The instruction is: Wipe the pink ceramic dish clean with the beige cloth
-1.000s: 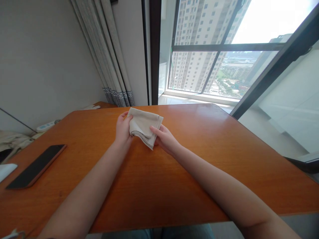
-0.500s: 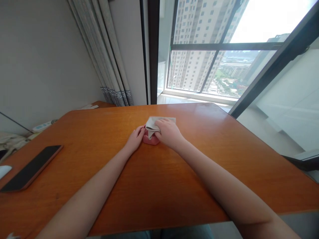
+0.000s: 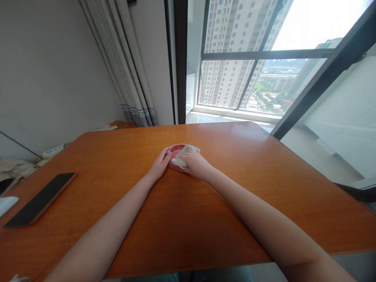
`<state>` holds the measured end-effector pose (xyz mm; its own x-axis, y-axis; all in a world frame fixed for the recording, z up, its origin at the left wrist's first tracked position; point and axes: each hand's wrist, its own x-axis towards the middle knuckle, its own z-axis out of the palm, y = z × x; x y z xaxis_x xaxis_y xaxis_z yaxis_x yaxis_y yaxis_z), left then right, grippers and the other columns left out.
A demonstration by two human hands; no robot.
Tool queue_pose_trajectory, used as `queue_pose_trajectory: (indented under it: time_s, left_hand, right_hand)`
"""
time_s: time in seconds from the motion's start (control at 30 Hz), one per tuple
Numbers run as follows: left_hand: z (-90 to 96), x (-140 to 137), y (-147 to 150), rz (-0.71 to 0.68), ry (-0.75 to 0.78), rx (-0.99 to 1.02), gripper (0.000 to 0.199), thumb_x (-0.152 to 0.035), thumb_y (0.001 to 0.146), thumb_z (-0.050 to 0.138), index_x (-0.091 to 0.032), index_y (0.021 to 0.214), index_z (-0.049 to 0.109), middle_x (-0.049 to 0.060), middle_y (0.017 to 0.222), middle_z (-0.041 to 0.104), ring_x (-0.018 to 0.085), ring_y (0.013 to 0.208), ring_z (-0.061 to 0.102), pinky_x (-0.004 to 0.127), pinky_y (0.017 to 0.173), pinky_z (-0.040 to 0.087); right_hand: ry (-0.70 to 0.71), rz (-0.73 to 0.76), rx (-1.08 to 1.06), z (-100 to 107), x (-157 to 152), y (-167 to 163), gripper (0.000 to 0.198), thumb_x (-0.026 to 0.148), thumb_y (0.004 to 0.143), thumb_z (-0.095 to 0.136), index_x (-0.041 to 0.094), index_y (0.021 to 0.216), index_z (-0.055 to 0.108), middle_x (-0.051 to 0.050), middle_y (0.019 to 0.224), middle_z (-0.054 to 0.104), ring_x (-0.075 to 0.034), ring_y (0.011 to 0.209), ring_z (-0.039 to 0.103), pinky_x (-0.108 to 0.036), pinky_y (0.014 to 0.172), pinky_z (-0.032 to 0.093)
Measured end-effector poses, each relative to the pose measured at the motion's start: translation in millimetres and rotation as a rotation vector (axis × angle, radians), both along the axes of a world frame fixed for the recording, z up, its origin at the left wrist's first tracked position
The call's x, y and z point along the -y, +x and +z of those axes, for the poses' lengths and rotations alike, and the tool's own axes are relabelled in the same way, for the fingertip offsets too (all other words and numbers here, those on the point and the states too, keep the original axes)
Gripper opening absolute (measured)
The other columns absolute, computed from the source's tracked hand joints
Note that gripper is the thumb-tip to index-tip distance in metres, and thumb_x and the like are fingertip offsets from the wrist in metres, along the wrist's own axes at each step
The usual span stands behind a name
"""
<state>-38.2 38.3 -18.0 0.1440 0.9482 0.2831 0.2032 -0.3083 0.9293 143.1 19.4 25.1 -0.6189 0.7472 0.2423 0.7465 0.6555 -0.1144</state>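
A small pink ashtray (image 3: pixel 175 149) with a notched rim sits on the wooden table (image 3: pixel 188 219), in the middle of the head view. My left hand (image 3: pixel 160 162) is curled against its left side, fingers together along the rim. A light grey cloth (image 3: pixel 189 149) is bunched in my right hand (image 3: pixel 196 162), which presses it into the right part of the ashtray. The cloth and my right fingers hide the ashtray's right side and some of its inside.
At the left lies a flat black pad with a reddish edge (image 3: pixel 42 199), beside a white object (image 3: pixel 7 204) cut off by the frame. A white power strip (image 3: pixel 54 150) is past the table's left edge. Behind the table are a grey curtain (image 3: pixel 129 70) and a window.
My right hand and the cloth have shifted slightly down, from over the ashtray's far rim into its bowl. More of the ashtray's inside shows. My left hand stays at its side.
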Motion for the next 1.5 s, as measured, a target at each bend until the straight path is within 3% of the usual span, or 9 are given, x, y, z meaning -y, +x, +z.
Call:
queue_pose_trajectory:
  time_s: [0.13,0.3,0.43,0.57,0.73,0.97,1.13,1.3,1.5]
  left_hand:
    - [9.2,13.5,15.5,-0.054,-0.214,0.376,0.072,-0.040,0.080,0.059,-0.035,0.140,0.020,0.007,0.138,0.045,0.022,0.113,0.054,0.043,0.092,0.047]
    - [12.1,19.5,21.9,-0.101,-0.359,0.541,0.067,-0.036,0.079,0.057,-0.035,0.138,0.025,0.006,0.130,0.051,0.021,0.098,0.059,0.038,0.075,0.054]
    - [2.3,8.7,16.3,0.068,-0.190,0.457,0.055,-0.028,0.077,0.055,-0.025,0.130,0.040,0.006,0.125,0.054,0.021,0.107,0.056,0.039,0.091,0.048]
    - [-3.0,-0.4,7.9,0.057,-0.023,0.358,0.054,-0.027,0.075,0.057,-0.022,0.127,0.045,0.007,0.134,0.049,0.023,0.124,0.046,0.038,0.104,0.037]
    - [-0.6,-1.7,-1.4,0.010,-0.043,0.236,0.058,-0.030,0.073,0.061,-0.022,0.128,0.047,0.008,0.139,0.045,0.026,0.127,0.042,0.039,0.105,0.036]
    - [2.5,17.0,30.8,0.206,-0.120,0.459,0.064,-0.037,0.077,0.060,-0.027,0.133,0.029,0.007,0.130,0.051,0.020,0.116,0.052,0.035,0.096,0.044]
    - [3.9,14.6,28.6,0.222,-0.099,0.404,0.042,-0.028,0.078,0.051,-0.023,0.118,0.043,0.007,0.120,0.055,0.021,0.110,0.054,0.037,0.096,0.043]
    - [11.1,6.1,3.8,0.199,0.172,0.154,0.039,-0.020,0.073,0.049,-0.019,0.111,0.050,0.007,0.122,0.054,0.022,0.120,0.047,0.038,0.107,0.032]
    - [3.6,18.0,23.4,0.328,0.047,0.317,0.064,-0.034,0.078,0.058,-0.027,0.133,0.026,0.009,0.131,0.047,0.023,0.120,0.049,0.037,0.100,0.040]
  right_hand:
    - [0.205,-0.112,-0.058,-6.3,10.2,-10.1,0.019,0.026,0.091,0.046,0.016,0.097,0.061,-0.010,0.092,0.064,-0.023,0.087,0.051,-0.034,0.073,0.032]
    - [0.308,-0.046,-0.077,-15.3,14.8,-16.8,0.024,0.021,0.094,0.038,0.019,0.103,0.060,-0.008,0.091,0.064,-0.022,0.086,0.047,-0.035,0.072,0.028]
    - [0.279,-0.010,-0.076,-16.0,10.6,-13.5,0.021,0.025,0.092,0.044,0.018,0.103,0.061,-0.007,0.090,0.063,-0.021,0.087,0.046,-0.034,0.073,0.028]
    - [0.261,0.148,-0.047,-4.8,0.7,3.5,0.020,0.031,0.090,0.050,0.018,0.099,0.062,-0.006,0.090,0.061,-0.021,0.090,0.046,-0.033,0.075,0.029]
    - [0.278,0.207,-0.006,-3.5,-5.5,14.1,0.018,0.025,0.092,0.047,0.018,0.092,0.064,-0.007,0.089,0.060,-0.019,0.091,0.046,-0.032,0.077,0.029]
    - [0.332,-0.052,-0.084,-19.2,11.8,-14.0,0.022,0.019,0.092,0.041,0.019,0.097,0.063,-0.008,0.091,0.061,-0.021,0.086,0.045,-0.035,0.071,0.028]
    - [0.335,0.024,-0.039,-16.8,10.8,-15.9,0.019,0.019,0.092,0.044,0.018,0.097,0.062,-0.007,0.090,0.062,-0.021,0.086,0.045,-0.034,0.071,0.028]
    - [0.409,0.230,0.037,-12.5,-3.9,0.4,0.028,0.021,0.097,0.036,0.019,0.087,0.062,-0.005,0.085,0.061,-0.018,0.084,0.045,-0.032,0.072,0.029]
    - [0.500,0.135,-0.010,-21.8,-4.2,-2.9,0.026,0.018,0.095,0.038,0.018,0.084,0.061,-0.005,0.081,0.060,-0.018,0.081,0.044,-0.033,0.067,0.028]
